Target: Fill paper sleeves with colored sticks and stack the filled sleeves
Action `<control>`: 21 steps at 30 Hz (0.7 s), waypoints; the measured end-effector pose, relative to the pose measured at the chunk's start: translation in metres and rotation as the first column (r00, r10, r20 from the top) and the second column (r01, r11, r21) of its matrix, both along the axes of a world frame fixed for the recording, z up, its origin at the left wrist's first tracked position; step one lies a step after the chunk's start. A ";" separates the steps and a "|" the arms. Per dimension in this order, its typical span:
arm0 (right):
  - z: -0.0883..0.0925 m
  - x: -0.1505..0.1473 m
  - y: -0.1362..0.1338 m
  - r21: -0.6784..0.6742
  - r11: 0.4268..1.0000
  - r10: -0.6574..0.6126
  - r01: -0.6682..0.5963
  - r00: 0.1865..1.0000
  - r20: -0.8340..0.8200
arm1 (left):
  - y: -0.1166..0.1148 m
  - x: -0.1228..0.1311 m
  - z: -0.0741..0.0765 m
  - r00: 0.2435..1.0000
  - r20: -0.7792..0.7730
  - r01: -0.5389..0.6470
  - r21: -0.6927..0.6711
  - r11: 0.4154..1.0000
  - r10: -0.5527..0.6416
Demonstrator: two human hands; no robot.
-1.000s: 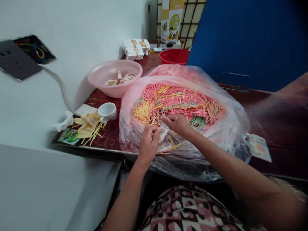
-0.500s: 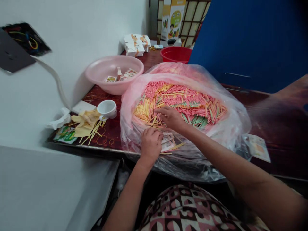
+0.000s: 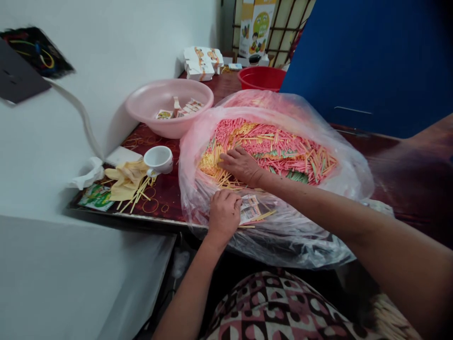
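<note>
The right hand [image 3: 240, 165], fingers spread, is over thin pink, yellow and green sticks [image 3: 283, 139]; their see-through plastic bag [image 3: 191, 184] gapes, likely for easy reach. Nearer the body, the curled left hand [image 3: 224, 212] is by a small, flat, printed packet [image 3: 250, 208], maybe steadying it; its grip is hidden.

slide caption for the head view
Right hand over colored sticks in a plastic bag; left hand by a printed packet.

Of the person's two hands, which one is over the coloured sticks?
The right hand, farther from the body, over the coloured sticks in the plastic bag; the left hand lies closer in, at the edge of the printed packet.
</note>
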State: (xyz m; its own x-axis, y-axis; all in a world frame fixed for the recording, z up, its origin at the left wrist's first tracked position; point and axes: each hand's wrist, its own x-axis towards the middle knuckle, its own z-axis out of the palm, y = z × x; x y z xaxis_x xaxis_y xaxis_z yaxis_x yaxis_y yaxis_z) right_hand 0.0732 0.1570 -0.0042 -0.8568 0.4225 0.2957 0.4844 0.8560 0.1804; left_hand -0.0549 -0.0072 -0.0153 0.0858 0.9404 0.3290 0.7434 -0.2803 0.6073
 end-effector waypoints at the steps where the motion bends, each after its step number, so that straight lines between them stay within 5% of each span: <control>1: -0.001 0.001 0.002 0.002 1.000 0.018 -0.018 1.000 -0.009 | 0.000 0.000 0.000 1.000 0.003 -0.002 0.001 1.000 0.002; 8: 0.000 0.004 0.015 -0.048 0.996 0.073 -0.078 0.992 -0.103 | 0.000 0.000 0.002 1.000 -0.004 0.001 -0.019 1.000 -0.001; 13: 0.013 -0.003 0.008 -0.290 0.955 -0.178 0.061 0.901 -0.396 | -0.001 0.000 0.003 1.000 -0.026 -0.011 -0.013 1.000 0.010; 16: 0.023 0.002 -0.011 -0.601 0.794 -0.467 0.090 0.723 -0.509 | -0.001 -0.001 0.002 1.000 -0.015 -0.009 0.004 1.000 0.010; 18: 0.026 0.011 -0.027 -0.766 0.642 -0.611 -0.033 0.581 -0.537 | 0.000 -0.002 0.000 1.000 0.011 -0.009 0.016 1.000 0.009; 21: 0.023 0.026 -0.046 -0.842 0.448 -0.741 -0.299 0.403 -0.537 | 0.002 -0.004 -0.002 0.994 0.109 -0.007 0.039 0.999 0.003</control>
